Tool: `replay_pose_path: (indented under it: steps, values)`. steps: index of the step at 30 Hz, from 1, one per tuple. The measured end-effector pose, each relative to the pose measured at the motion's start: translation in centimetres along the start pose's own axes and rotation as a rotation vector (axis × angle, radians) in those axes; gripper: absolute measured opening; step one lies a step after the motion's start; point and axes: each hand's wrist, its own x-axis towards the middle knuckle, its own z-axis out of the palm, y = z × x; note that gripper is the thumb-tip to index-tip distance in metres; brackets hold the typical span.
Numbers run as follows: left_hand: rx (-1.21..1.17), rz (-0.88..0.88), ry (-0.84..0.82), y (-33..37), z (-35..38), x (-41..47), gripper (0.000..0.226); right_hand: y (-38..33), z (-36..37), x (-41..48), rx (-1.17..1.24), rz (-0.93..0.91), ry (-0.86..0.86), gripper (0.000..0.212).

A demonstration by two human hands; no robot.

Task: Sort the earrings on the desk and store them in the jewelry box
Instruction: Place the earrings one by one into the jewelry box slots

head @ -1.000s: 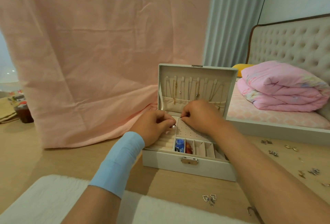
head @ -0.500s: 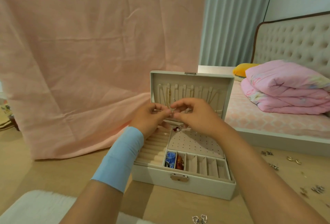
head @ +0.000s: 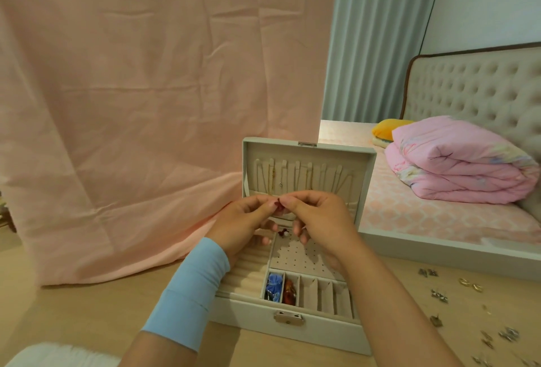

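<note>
**A:** How many hands do you see?
**B:** Two. The left hand [head: 246, 220] and the right hand [head: 319, 220] are up over the box [head: 292, 330]. Their fingertips meet.

**A:** Do they hold something?
**B:** Yes, one tiny dark red earring [head: 279, 203]. Both hands pinch it with curled fingers, just in front of the lid [head: 307, 151].

**A:** How many boxes?
**B:** One, and it is open. It sits on the desk [head: 87, 308], with its lid standing up at the back.

**A:** What is in it?
**B:** The lid has two gold chains [head: 273, 179] that I can make out. The dotted pad [head: 295, 257] has one pearl earring [head: 284, 232] at its far left corner. Left of the pad are soft rolls [head: 248, 273].

**A:** And the front?
**B:** A row of slots [head: 322, 293]. I count five, and the right arm hides the end. The first slot on the left holds a blue thing [head: 273, 284]. The next one holds a red-brown thing [head: 289, 290].

**A:** Any more earrings?
**B:** Lots of loose earrings [head: 439, 296] lie near the desk's right edge. They are mostly silver and too small to count. Two gold hoops [head: 471, 284] lie there too.

**A:** What else?
**B:** One blue band [head: 190, 293] on the left wrist, and one pink cloth [head: 146, 103] hanging behind the box.
</note>
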Motion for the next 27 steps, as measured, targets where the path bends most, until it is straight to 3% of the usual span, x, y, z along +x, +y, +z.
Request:
replay_pose_path:
  steps: [7, 13, 19, 23, 27]
  values:
    - [0.224, 0.12, 0.059, 0.3, 0.2, 0.3, 0.018, 0.1, 0.2, -0.3, -0.083, -0.044, 0.074, 0.009]
    - [0.112, 0.003, -0.016, 1.0, 0.3, 0.3, 0.022, -0.6, -0.1, -1.1, -0.307, -0.256, 0.008, 0.038]
    - [0.23, 0.063, -0.013, 0.6, -0.2, 0.7, 0.022, 0.0, -0.3, -1.1, -0.316, -0.333, 0.09, 0.019]
    - [0.657, 0.241, 0.101, -0.5, -0.9, 1.7, 0.011, 1.1, -1.0, -0.6, -0.625, -0.247, 0.095, 0.015]
    - [1.065, 0.249, 0.044, -1.6, -0.9, 1.5, 0.017, 1.7, -1.2, -0.5, -1.048, -0.182, 0.047, 0.012]
